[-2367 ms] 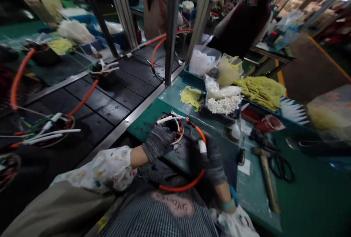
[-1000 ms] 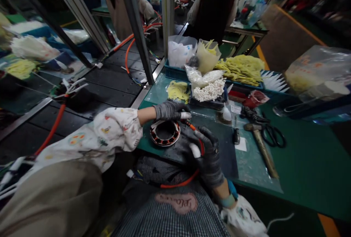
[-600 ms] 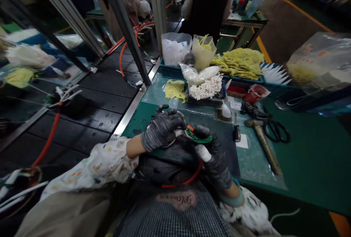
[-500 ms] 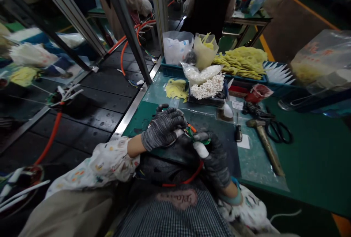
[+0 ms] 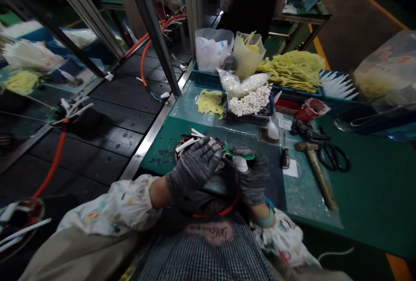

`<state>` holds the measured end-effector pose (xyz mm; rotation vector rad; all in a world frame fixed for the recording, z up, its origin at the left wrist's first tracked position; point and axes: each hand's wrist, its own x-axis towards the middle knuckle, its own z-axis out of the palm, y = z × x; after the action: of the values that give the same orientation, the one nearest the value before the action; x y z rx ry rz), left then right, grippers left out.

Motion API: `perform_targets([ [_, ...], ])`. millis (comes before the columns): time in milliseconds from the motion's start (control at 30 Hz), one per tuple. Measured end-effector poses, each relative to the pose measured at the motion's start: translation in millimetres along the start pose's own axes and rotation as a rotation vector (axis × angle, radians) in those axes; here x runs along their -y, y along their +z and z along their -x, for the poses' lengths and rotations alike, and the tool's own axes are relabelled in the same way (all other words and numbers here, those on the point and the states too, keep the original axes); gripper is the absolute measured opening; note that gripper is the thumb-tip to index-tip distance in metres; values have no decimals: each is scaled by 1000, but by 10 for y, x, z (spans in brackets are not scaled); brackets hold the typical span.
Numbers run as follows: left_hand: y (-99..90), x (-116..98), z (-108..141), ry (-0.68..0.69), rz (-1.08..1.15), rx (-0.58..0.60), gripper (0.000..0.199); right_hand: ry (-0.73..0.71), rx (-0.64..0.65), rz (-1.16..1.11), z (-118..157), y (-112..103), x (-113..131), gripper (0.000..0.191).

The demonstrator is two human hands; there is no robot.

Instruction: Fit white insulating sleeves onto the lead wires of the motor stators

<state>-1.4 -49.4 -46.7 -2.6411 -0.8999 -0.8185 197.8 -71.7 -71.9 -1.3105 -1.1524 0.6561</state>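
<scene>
My left hand (image 5: 198, 161), in a grey knitted glove, lies across a round wound coil part (image 5: 180, 148) at the front of the bench. Its fingers are stretched and close together, pointing right; its thumb is mostly hidden. White sleeves (image 5: 186, 144) stick out from the coil beyond the hand. Just right of it, my gloved right hand (image 5: 254, 179) is closed on a slim green piece (image 5: 248, 157), whose kind I cannot make out. The right thumb has a white covering. An orange-red cable (image 5: 229, 209) curves below both hands, near my lap.
A hammer (image 5: 316, 177), black scissors (image 5: 334, 157) and a small screwdriver (image 5: 285, 155) lie to the right. Behind are a box of short white tubes (image 5: 250, 101) and yellow sleeves (image 5: 292, 70). Left, beyond a metal edge (image 5: 146, 142), a dark conveyor (image 5: 107, 129) carries coils with orange cables.
My left hand has lowered and flattened, uncovering the coil's white sleeves. My right hand has shifted slightly left and up with the green piece. The view has tilted a little.
</scene>
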Motion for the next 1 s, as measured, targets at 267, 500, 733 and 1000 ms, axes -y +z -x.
perform_targets([
  [267, -411, 272, 52, -204, 516, -27, 62, 8, 81, -213, -219, 390, 52, 56],
  [500, -583, 326, -242, -482, 881, -252, 37, -238, 398, -457, -157, 542, -106, 47],
  [733, -611, 287, -332, -768, 954, 83, 34, -386, 710, -365, -307, 429, 49, 50],
  [1000, -102, 1513, -739, -797, 370, 360, 47, -278, 342, -364, -158, 509, -191, 40],
])
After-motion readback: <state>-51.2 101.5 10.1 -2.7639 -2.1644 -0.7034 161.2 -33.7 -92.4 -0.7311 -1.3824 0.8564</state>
